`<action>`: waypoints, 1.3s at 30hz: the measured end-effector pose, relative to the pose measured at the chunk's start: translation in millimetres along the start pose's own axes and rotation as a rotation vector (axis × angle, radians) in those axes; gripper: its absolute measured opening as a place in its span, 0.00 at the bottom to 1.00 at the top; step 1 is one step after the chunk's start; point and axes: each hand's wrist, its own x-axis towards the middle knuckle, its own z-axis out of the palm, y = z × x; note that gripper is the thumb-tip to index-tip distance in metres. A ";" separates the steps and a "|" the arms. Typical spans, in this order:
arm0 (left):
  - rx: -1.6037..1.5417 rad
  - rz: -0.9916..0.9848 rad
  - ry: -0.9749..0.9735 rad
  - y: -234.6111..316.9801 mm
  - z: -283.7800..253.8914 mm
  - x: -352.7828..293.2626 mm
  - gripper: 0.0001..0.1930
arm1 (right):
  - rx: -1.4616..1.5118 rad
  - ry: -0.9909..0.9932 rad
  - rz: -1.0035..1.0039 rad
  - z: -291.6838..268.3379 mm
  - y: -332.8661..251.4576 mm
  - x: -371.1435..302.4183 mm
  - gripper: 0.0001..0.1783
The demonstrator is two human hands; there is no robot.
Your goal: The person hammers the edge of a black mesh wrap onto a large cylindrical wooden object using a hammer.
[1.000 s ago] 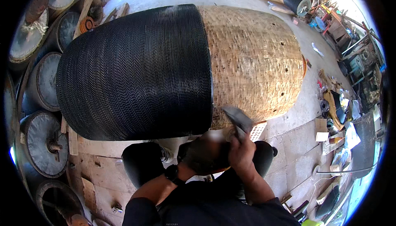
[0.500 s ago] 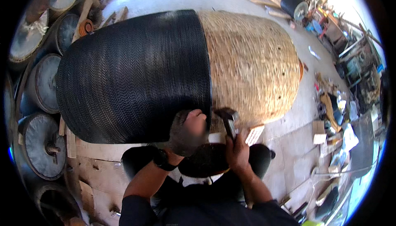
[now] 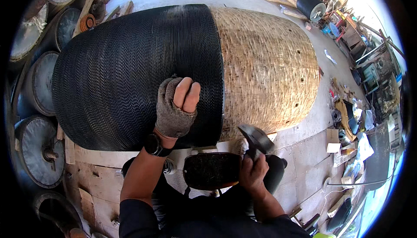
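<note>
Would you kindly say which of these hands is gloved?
The left hand, seen against the drum's black section, wears a grey glove; the right hand, holding the hammer, is bare.

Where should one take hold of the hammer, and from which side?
Grip the hammer by its handle, probably from the person's side, where the right hand closes around it: the wide, dark head sits beyond the fist, so the handle points toward the body.

Left fingers (image 3: 181, 93) curled before black ridged drum (image 3: 126, 73), right fingers (image 3: 246, 165) gripping hammer (image 3: 256, 140)
</note>
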 end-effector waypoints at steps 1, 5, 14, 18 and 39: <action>0.000 -0.006 -0.010 -0.4 -0.8 -0.5 0.26 | -0.013 0.036 -0.084 2.4 2.7 6.5 0.11; 0.035 -0.006 -0.025 -0.5 -1.9 3.9 0.25 | -0.199 -0.165 0.234 22.4 12.7 14.2 0.12; 0.121 -0.032 -0.065 -2.1 1.8 7.7 0.22 | -0.139 -0.099 0.197 27.9 14.5 14.9 0.10; 0.156 0.000 -0.014 -5.5 6.4 11.4 0.21 | 0.091 -0.068 0.178 6.3 2.1 12.0 0.16; 0.287 -0.086 -0.059 -0.3 8.5 18.3 0.12 | 0.113 -0.114 0.353 -4.6 25.5 -43.0 0.11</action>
